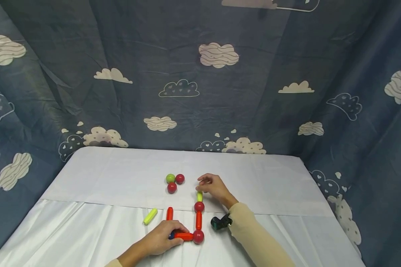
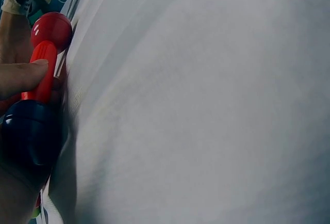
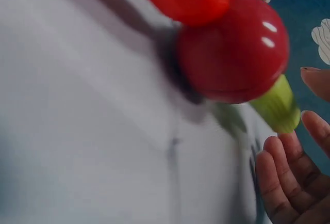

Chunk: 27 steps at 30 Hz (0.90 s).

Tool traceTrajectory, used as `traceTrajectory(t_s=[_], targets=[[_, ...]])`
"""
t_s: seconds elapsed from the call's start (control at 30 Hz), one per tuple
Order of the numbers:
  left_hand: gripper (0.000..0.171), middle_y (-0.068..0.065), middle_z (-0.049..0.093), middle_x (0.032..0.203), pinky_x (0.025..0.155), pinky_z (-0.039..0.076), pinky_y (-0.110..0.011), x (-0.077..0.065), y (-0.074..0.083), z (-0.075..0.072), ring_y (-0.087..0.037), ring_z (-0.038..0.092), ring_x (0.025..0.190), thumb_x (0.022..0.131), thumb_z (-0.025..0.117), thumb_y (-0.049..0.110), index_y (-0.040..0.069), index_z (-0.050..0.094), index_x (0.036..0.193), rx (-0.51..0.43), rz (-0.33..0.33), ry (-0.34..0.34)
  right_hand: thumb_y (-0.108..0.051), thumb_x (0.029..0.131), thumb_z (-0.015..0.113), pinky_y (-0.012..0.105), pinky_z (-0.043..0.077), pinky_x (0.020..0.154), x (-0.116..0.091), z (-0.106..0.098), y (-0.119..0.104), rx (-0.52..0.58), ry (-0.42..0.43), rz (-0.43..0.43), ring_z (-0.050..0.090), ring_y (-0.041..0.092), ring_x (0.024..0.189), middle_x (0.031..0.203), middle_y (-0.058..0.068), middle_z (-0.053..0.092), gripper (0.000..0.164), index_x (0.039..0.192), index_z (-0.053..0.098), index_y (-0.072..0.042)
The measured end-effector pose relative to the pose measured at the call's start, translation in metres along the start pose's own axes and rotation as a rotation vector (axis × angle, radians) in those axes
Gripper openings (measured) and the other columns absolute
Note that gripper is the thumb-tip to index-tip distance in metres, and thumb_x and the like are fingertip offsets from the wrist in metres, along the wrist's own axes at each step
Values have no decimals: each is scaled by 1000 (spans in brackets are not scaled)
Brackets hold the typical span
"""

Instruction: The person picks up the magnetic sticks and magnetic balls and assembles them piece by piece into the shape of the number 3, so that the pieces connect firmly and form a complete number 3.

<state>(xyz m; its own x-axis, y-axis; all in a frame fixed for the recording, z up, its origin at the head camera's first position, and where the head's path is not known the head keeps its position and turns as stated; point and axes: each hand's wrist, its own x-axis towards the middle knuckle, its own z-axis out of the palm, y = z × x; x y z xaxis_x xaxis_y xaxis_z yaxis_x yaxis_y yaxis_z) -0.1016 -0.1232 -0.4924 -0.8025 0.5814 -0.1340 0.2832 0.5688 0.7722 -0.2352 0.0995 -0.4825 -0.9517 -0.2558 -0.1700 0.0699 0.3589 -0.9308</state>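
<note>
Left hand (image 1: 162,236) clamped, right hand (image 1: 215,188) loose, fingers parted past the far joined ball (image 1: 199,207): my left pinches the near red rod (image 1: 184,236), best held still; the lime rod (image 1: 199,196), jutting from that ball, probably wants a straight push.

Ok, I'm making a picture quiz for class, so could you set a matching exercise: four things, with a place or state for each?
1. Green ball
2. Left hand
3. Right hand
4. Dark blue ball

A. at the tip of the attached yellow-green rod
B. mostly covered in the head view
C. beside two red balls
D. pinching a red rod

Pairs: 1-C, 2-D, 3-A, 4-B
</note>
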Motion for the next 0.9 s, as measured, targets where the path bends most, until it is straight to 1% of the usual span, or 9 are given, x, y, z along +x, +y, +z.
traceTrajectory(t_s=[0.07, 0.1, 0.13, 0.3, 0.43, 0.63, 0.77, 0.9], targets=[[20, 16, 60, 102, 92, 44, -35, 0, 0, 0, -3, 49, 91, 89, 69, 23, 21, 67, 109, -1, -8, -3, -8, 80, 77, 34, 53, 72, 6, -1, -4, -26, -7, 3, 58, 18, 81, 92, 8, 63, 33, 109, 64, 0], [20, 16, 60, 102, 92, 44, -35, 0, 0, 0, -3, 49, 91, 89, 69, 24, 22, 67, 109, -1, -11, -3, -9, 79, 77, 32, 52, 71, 11, -1, -1, -37, -9, 3, 58, 18, 82, 92, 7, 63, 33, 109, 64, -1], [20, 16, 60, 101, 92, 44, -35, 0, 0, 1, -3, 49, 90, 89, 69, 23, 22, 67, 108, -2, -14, -4, -9, 79, 77, 31, 52, 71, 14, -1, -3, -49, -18, 4, 58, 18, 83, 92, 7, 63, 33, 109, 65, -2], [20, 16, 59, 102, 91, 44, -36, 0, 1, 2, -6, 47, 90, 88, 70, 23, 23, 67, 108, -14, -45, -12, -7, 79, 77, 31, 50, 73, 28, 0, -17, -111, -67, 15, 58, 20, 85, 97, 8, 64, 34, 111, 65, -3], [19, 16, 59, 102, 91, 43, -37, 0, 0, 3, -6, 47, 91, 89, 69, 24, 24, 67, 108, -13, -50, -14, -4, 79, 77, 32, 49, 75, 39, 3, -27, -154, -103, 25, 57, 20, 85, 100, 8, 64, 33, 110, 66, -5], [20, 16, 59, 101, 90, 43, -37, 1, 0, 3, -7, 46, 91, 88, 70, 25, 24, 66, 108, 0, -54, -15, 0, 77, 76, 37, 51, 77, 53, 10, -39, -163, -177, 27, 59, 20, 83, 99, 8, 63, 31, 107, 67, -5], [21, 16, 59, 103, 91, 43, -38, 1, 0, 2, -7, 46, 92, 88, 70, 26, 24, 66, 109, 5, -53, -9, 2, 77, 75, 35, 51, 74, 61, 15, -45, -175, -215, 60, 57, 20, 82, 99, 8, 62, 32, 106, 66, -5], [20, 16, 60, 104, 91, 43, -36, 0, -2, 1, -5, 47, 92, 89, 69, 26, 24, 66, 109, 6, -39, -4, 5, 76, 75, 31, 51, 70, 67, 20, -48, -181, -256, 104, 53, 18, 75, 93, 7, 59, 33, 106, 65, -5]])
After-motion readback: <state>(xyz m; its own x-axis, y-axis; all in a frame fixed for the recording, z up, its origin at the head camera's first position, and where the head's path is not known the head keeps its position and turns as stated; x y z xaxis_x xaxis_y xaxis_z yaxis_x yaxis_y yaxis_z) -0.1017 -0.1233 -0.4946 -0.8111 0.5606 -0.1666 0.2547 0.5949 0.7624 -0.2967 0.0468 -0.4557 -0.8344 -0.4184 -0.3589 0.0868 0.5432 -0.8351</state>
